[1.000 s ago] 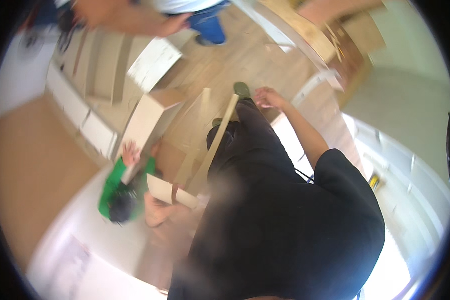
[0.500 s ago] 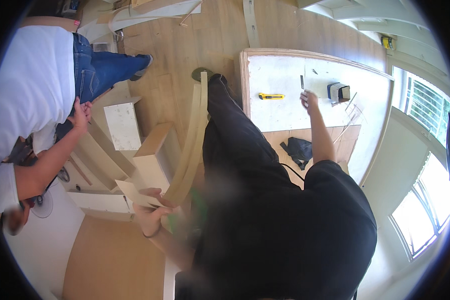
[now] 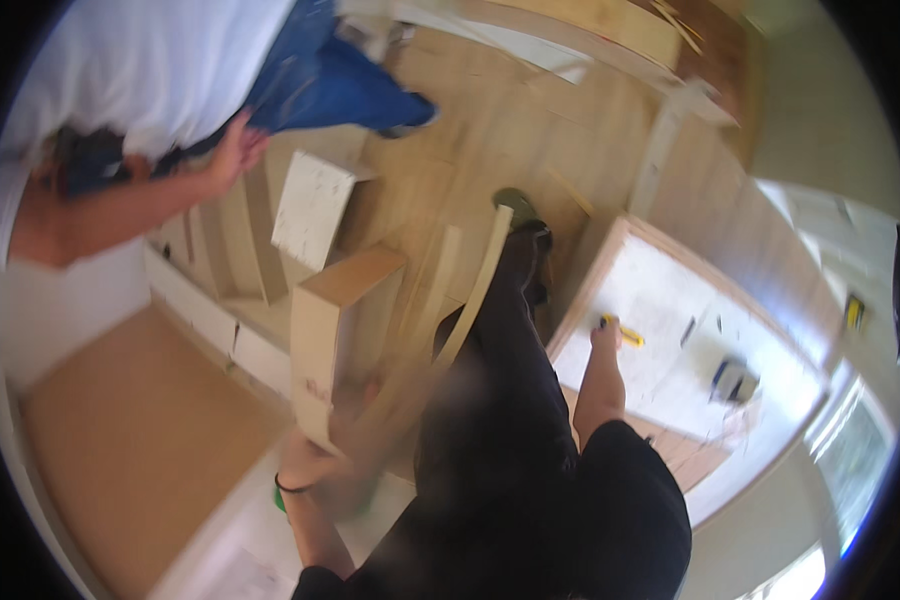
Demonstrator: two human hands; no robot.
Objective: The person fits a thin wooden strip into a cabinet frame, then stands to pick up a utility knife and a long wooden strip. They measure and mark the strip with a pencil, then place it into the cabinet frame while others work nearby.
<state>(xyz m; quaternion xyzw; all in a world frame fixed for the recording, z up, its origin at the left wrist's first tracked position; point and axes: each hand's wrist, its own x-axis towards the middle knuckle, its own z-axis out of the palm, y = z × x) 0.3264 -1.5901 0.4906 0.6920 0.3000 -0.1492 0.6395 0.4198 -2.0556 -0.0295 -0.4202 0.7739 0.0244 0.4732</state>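
Note:
My right hand (image 3: 604,336) is at the near end of a yellow utility knife (image 3: 629,336), its fingers closed about it on the white tabletop (image 3: 660,290). My left hand (image 3: 308,462), with a dark band at the wrist, is pinched on a thin beige strip (image 3: 315,425); blur hides part of the fingers. Beside that hand, a long pale wooden strip (image 3: 482,285) runs away along my leg toward my green shoe (image 3: 516,204).
A beige box-like panel (image 3: 315,330) and a white-faced box (image 3: 310,210) stand left of the strip. A person in a white shirt (image 3: 170,70) stands at the far left. A dark open box (image 3: 734,381) and a small dark piece (image 3: 688,331) lie on the tabletop.
My right hand has gone from the small dark piece to the yellow utility knife. The view has turned and shifted, and my left hand still holds the thin strip.

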